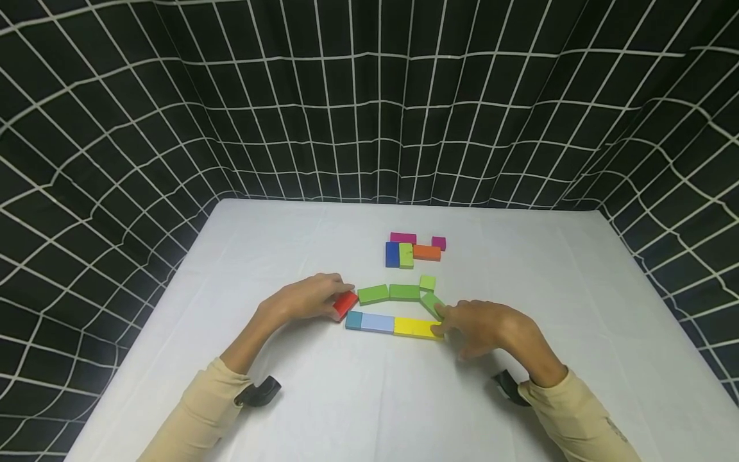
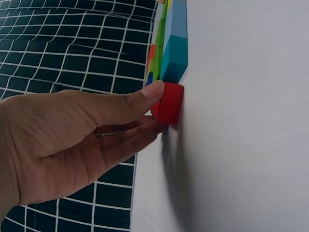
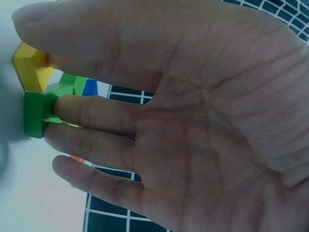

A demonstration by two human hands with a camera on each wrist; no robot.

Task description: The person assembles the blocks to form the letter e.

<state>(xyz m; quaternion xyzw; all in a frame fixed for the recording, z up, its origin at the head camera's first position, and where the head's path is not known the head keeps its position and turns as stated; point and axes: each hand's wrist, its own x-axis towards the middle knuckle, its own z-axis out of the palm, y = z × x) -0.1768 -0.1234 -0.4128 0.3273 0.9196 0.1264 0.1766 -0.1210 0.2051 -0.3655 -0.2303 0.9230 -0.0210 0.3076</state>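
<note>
My left hand [image 1: 308,297] pinches a red block [image 1: 345,305] between thumb and fingers, at the left end of a ring of blocks. In the left wrist view the red block [image 2: 170,104] stands on the tabletop near a teal block [image 2: 175,60]. My right hand [image 1: 482,324] is at the ring's right end, its fingers mostly straight. Its fingertips touch a slanted green block [image 3: 36,113] and the end of the yellow piece [image 3: 30,67]. Two green blocks [image 1: 404,292] form the top side. Along the bottom run the teal block [image 1: 354,320], a light blue block [image 1: 378,323] and yellow [image 1: 411,326].
A light green cube [image 1: 428,282] sits just above the ring. Farther back lie a magenta block [image 1: 403,237], a blue block [image 1: 392,254], a lime block [image 1: 407,255], an orange block [image 1: 426,252] and a magenta cube [image 1: 439,243]. Dark gridded cloth [image 1: 369,115] surrounds the white table [image 1: 323,398].
</note>
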